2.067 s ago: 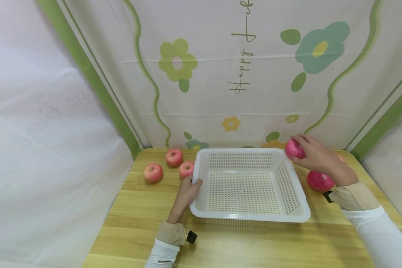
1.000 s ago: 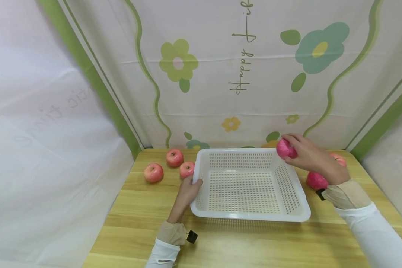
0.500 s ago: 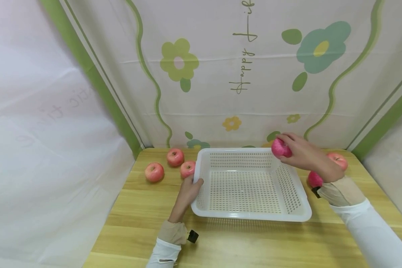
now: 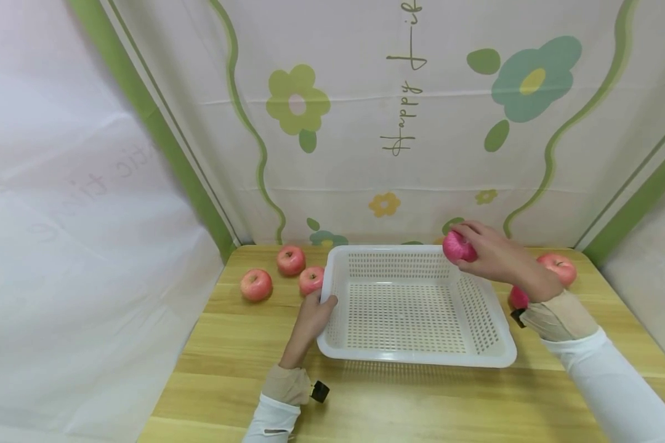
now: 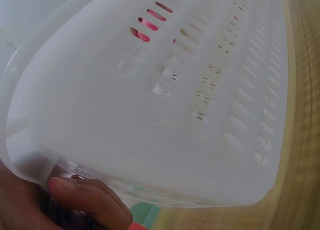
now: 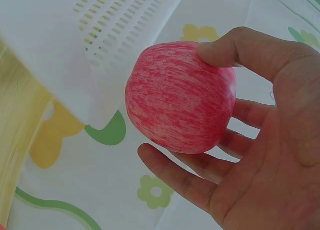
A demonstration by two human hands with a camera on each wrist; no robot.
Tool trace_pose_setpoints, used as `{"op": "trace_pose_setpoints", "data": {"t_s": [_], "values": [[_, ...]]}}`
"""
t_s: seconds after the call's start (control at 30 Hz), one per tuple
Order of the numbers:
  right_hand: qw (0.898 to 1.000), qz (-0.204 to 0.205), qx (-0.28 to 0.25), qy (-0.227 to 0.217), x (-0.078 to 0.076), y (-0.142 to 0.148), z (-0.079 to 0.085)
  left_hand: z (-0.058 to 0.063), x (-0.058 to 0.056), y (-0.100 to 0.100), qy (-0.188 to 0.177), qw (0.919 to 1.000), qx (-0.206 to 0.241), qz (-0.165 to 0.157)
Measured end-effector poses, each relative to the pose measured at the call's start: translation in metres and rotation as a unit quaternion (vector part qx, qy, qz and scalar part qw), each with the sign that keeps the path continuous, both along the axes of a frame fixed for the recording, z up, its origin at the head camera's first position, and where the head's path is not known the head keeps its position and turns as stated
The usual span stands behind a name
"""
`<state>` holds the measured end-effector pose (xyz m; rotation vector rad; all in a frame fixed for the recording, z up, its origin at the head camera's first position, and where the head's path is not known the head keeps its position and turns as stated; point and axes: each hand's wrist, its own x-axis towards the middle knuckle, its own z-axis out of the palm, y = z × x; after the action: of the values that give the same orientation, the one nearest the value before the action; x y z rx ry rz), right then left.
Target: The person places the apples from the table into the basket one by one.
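Observation:
My left hand grips the left rim of a white plastic basket, thumb over the edge. Its perforated side fills most of the left wrist view, with curled fingers under the rim. My right hand holds a pinkish-red apple over the basket's back right corner. In the right wrist view, the thumb presses the streaked apple from above and the other fingers support it from behind and below. No fruit lies inside the basket.
Left of the basket sit three apples on the wooden table. To its right are a lighter apple and a deeper red fruit, partly hidden by my right wrist. A flower-printed curtain rises behind the table.
My right hand has moved left with the apple, from beside the basket's right rim to over its back right corner. The left hand and basket have stayed in place.

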<state>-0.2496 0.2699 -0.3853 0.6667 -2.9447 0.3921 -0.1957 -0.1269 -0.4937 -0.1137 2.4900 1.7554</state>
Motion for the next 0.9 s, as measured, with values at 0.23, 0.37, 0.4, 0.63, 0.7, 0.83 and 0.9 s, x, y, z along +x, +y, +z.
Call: {"op": "trace_pose_setpoints", "data": {"t_s": [0.23,0.37,0.4,0.63,0.7,0.83,0.9], "values": [[1.0,0.005,-0.006,0.001,0.001,-0.003,-0.001,-0.001,0.0,0.0,0.004,1.0,0.001,-0.001],[1.0,0.01,-0.009,0.005,-0.001,-0.006,-0.002,-0.001,0.001,0.0,0.004,1.0,0.001,0.002],[1.0,0.013,-0.01,0.007,-0.002,-0.007,-0.002,-0.001,0.001,0.0,0.004,1.0,0.001,0.002],[0.999,0.025,-0.017,0.02,-0.003,-0.012,-0.001,0.0,0.001,0.0,0.004,1.0,0.0,0.002],[0.999,0.026,-0.017,0.018,-0.003,-0.013,-0.001,0.0,0.001,0.0,0.003,1.0,0.0,0.001],[0.999,0.027,-0.015,0.012,-0.003,-0.016,-0.001,0.0,0.001,0.0,0.0,1.0,0.002,-0.001],[0.999,0.027,-0.015,0.009,-0.003,-0.018,-0.001,0.0,0.0,-0.001,0.0,1.0,0.003,-0.002]]}}
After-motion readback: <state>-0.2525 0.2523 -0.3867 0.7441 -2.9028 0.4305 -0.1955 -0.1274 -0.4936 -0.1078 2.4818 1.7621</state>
